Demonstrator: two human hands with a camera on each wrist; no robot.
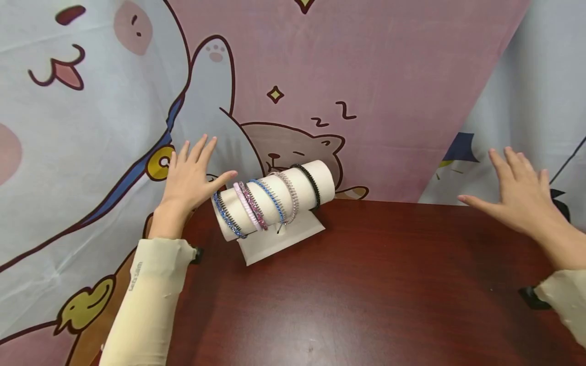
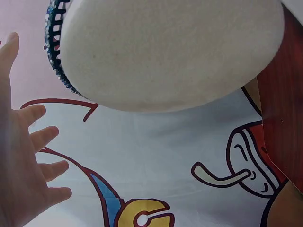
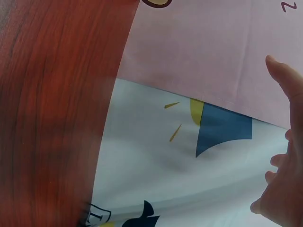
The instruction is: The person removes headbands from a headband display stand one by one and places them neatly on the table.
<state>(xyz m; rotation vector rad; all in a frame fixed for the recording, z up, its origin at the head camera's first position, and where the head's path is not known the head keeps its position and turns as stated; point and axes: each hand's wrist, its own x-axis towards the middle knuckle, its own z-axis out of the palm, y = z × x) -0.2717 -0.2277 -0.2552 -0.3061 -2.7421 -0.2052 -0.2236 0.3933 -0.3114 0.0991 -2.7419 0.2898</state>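
A white padded roll (image 1: 325, 179) lies tilted on a white stand base (image 1: 279, 245) on the table. Several toothed headbands circle it: glittery blue (image 1: 224, 216) at the left end, pale pink (image 1: 245, 204), dark pink, a second blue (image 1: 273, 199), light pink beaded (image 1: 293, 195) and black (image 1: 310, 181) at the right. My left hand (image 1: 189, 178), fingers spread, is raised beside the roll's left end and grips nothing. In the left wrist view, the roll's end (image 2: 170, 52) fills the top. My right hand (image 1: 519, 195) hovers far right with fingers extended, holding nothing.
The dark red wooden table (image 1: 389, 284) stretches in front and to the right. Behind and along the left hangs a printed cloth (image 1: 389, 91) with cartoon animals. Black wrist mounts (image 1: 534, 298) show at both sleeves.
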